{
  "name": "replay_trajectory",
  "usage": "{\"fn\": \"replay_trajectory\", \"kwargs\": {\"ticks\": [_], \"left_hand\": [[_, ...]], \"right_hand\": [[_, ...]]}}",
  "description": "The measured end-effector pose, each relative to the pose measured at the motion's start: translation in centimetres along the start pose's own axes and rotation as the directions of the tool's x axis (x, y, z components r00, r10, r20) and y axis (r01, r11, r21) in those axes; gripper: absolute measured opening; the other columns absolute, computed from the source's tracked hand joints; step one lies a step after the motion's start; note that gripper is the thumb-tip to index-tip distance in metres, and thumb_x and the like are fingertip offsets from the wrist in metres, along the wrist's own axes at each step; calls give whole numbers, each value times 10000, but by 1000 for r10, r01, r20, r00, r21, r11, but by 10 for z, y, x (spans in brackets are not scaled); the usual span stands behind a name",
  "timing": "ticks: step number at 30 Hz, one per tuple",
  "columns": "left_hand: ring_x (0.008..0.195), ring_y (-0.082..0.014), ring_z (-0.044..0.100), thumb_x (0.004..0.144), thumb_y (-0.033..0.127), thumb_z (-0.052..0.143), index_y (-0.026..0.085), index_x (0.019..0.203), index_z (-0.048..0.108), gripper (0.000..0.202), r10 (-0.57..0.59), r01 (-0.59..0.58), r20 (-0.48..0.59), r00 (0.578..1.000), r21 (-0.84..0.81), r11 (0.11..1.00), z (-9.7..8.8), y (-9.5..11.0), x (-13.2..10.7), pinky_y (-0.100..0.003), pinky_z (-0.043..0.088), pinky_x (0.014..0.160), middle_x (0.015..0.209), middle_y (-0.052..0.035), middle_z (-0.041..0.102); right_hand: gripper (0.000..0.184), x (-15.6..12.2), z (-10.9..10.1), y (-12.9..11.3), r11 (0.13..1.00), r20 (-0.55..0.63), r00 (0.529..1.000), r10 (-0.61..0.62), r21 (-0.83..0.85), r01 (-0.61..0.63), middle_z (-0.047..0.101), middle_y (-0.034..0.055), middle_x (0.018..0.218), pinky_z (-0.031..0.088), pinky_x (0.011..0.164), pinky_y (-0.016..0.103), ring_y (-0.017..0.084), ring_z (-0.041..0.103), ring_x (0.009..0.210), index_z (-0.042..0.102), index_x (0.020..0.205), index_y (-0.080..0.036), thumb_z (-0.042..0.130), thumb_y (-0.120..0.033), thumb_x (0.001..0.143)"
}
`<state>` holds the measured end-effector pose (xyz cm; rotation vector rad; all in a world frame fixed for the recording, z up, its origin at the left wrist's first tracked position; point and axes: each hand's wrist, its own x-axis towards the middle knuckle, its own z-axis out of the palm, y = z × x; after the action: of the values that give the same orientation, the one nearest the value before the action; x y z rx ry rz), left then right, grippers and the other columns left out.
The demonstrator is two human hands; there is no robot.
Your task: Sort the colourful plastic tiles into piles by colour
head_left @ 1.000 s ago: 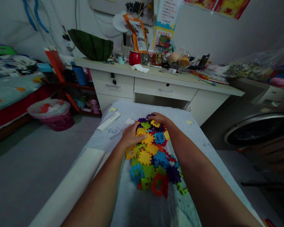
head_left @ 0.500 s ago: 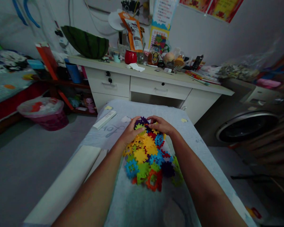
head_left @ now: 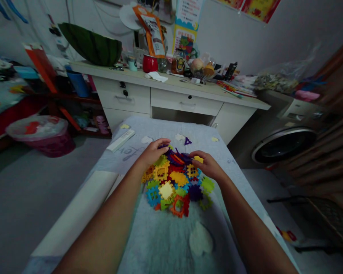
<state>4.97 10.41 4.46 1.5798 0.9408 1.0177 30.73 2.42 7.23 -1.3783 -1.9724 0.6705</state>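
A heap of plastic interlocking building pieces [head_left: 167,190] in yellow, blue, green, orange, red and purple lies on the cloth-covered table [head_left: 148,243]. My left hand [head_left: 154,153] rests at the heap's far left edge, thumb and fingers apart over purple and green pieces. At the far right edge, my right hand [head_left: 207,164] has its bent fingers apart, with the tips against purple pieces [head_left: 183,156]. Red and orange pieces stick up between the two hands. Beyond them, a small purple triangular piece [head_left: 188,141] lies alone on the cloth.
A long white box [head_left: 121,140] lies at the table's far left. Behind stands a white desk [head_left: 185,85] bearing a watermelon half [head_left: 94,45], a red pot [head_left: 150,63] and jars. A washing machine [head_left: 282,129] is at the right, a lined pink bin [head_left: 53,140] at the left.
My hands have moved apart, uncovering purple, red and orange pieces. Some yellow pieces on top have shifted, and a purple triangle now lies beyond the heap. The view has turned slightly right.
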Motion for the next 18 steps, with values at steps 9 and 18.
{"fn": "replay_trajectory", "kwargs": {"ticks": [9, 18], "left_hand": [[1401, -385, 354, 613, 645, 732, 225, 1412, 427, 952, -152, 141, -12, 988, 463, 875, -12, -16, -9, -511, 300, 1123, 1494, -184, 411], [1352, -329, 427, 614, 388, 779, 203, 1386, 456, 857, 50, -84, 103, 993, 352, 932, 18, 0, -15, -446, 313, 1143, 1443, -141, 466]], "right_hand": [[946, -42, 28, 26, 982, -9, 997, 79, -169, -80, 483, 183, 1434, 350, 1093, 549, 361, 459, 1315, 402, 1450, -182, 765, -579, 672], [796, -37, 54, 24, 997, -115, 993, 34, -64, -42, 480, 153, 1439, 346, 1122, 481, 291, 460, 1327, 379, 1450, -203, 703, -486, 780]]}}
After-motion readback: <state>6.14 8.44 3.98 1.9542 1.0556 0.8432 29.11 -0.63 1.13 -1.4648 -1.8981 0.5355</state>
